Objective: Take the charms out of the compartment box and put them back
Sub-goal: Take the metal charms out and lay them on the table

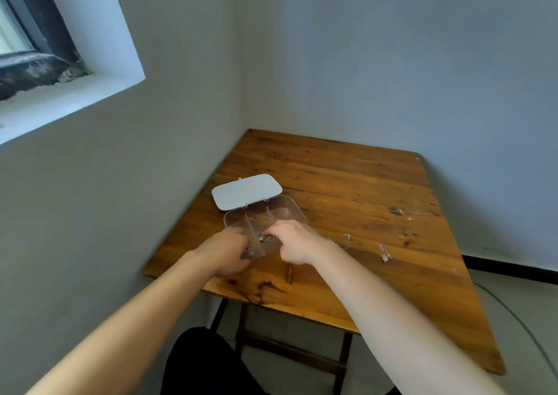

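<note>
Compartment box (273,213) open, both hands curled over its near edge

i can read no text, label, brand, number or sign anywhere here. the clear compartment box (265,216) and its pale lid (246,190) are plain, and the wooden desk (347,183) carries no writing.
</note>
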